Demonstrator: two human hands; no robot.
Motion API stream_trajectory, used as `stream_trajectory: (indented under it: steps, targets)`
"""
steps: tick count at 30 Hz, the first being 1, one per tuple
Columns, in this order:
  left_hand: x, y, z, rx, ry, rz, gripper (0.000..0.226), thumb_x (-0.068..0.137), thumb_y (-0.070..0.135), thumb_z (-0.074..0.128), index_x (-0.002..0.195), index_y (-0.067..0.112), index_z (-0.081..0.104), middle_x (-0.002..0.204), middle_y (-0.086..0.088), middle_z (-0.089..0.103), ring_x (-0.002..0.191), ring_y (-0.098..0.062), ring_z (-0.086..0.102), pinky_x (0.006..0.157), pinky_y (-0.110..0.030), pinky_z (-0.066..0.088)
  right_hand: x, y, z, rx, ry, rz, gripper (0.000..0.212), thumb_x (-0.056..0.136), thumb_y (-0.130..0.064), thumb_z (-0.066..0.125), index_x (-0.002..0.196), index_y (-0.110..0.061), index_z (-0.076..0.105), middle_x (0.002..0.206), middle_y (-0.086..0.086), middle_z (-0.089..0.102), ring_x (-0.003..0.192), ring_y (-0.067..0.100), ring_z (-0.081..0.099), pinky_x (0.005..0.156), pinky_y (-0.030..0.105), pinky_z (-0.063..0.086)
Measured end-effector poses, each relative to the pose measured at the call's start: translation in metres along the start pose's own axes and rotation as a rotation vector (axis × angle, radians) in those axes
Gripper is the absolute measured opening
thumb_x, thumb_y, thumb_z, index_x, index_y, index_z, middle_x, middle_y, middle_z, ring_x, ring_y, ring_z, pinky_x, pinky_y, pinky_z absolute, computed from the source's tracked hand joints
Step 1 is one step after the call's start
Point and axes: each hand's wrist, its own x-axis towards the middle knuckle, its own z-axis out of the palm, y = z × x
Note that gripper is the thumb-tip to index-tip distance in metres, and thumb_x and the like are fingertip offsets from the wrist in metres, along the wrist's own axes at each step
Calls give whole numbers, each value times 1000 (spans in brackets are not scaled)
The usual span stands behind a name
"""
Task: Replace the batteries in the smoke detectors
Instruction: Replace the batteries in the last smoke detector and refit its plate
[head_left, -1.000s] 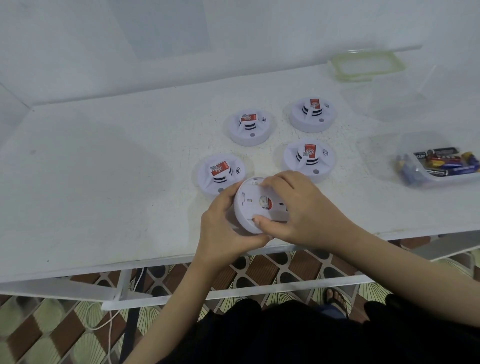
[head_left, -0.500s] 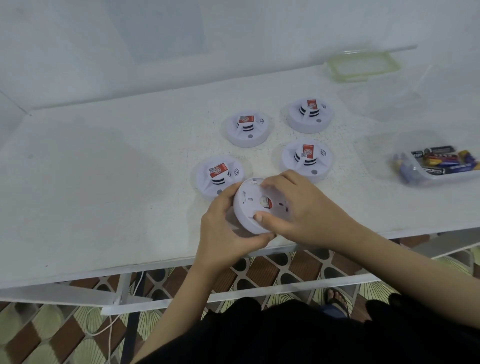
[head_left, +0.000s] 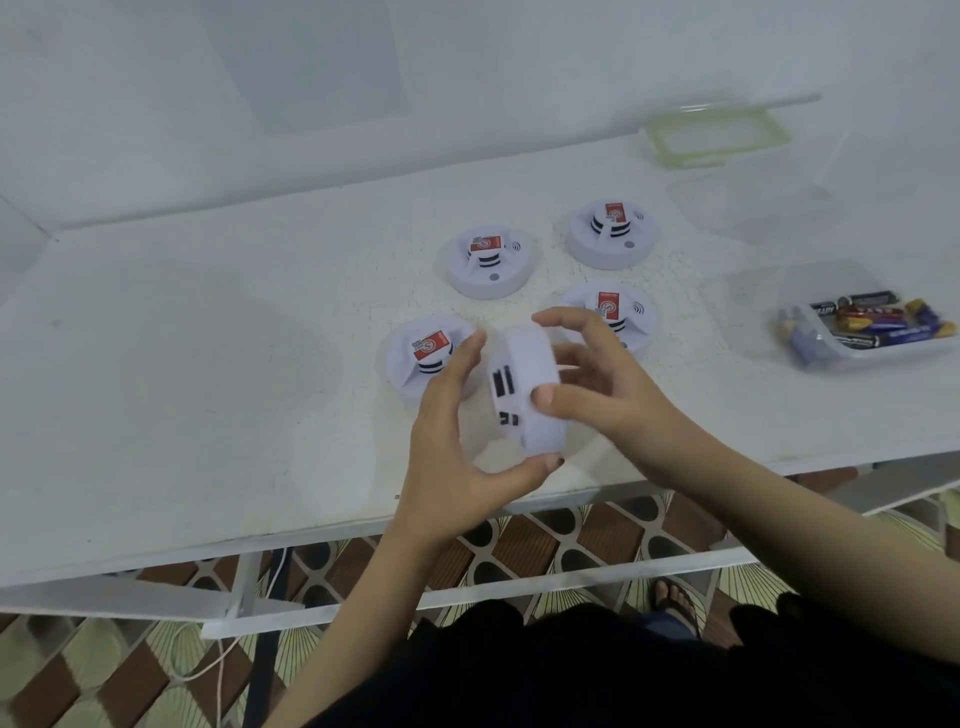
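Head view: fingers (head_left: 467, 349) of left hand (head_left: 445, 441) and right hand (head_left: 623, 400) grip the smoke detector (head_left: 524, 379), now tipped edgewise.

Stickers (head_left: 431, 347): red, one atop each of four detectors (head_left: 623, 254), with a white round emblem; lettering too small to read.
Wave sign (head_left: 638, 309): small, black, printed on detector faces.
Batteries (head_left: 883, 325): pale lettering on black ones, too blurred to read.
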Motion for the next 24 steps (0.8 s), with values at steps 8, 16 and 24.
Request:
stream_trajectory:
  steps: [8,16,24]
  targets:
    - [-1,-4,1,-127,10,-85,91,59,36,85,138,19,45,134,11,56,126,-9,52,98,-26,48,-3,16,-9,500,-131,122,60,77,-12,45,136,-22,43,131,7,55,116,27,58,85,48,53]
    - [-2,-5,1,-53,15,-87,92,55,34,92,135,28,48,130,11,57,120,-5,55,92,-21,50,-7,37,-14,320,-191,114,82,73,7,64,137,-35,37,125,1,61,111,27,61,73,39,59]
    - [-2,0,2,-140,-47,-178,87,58,13,92,130,38,51,116,15,67,110,-5,63,83,-20,54,-5,42,-11,278,-151,71,82,68,12,65,132,-34,40,117,-3,64,96,22,65,64,35,59]
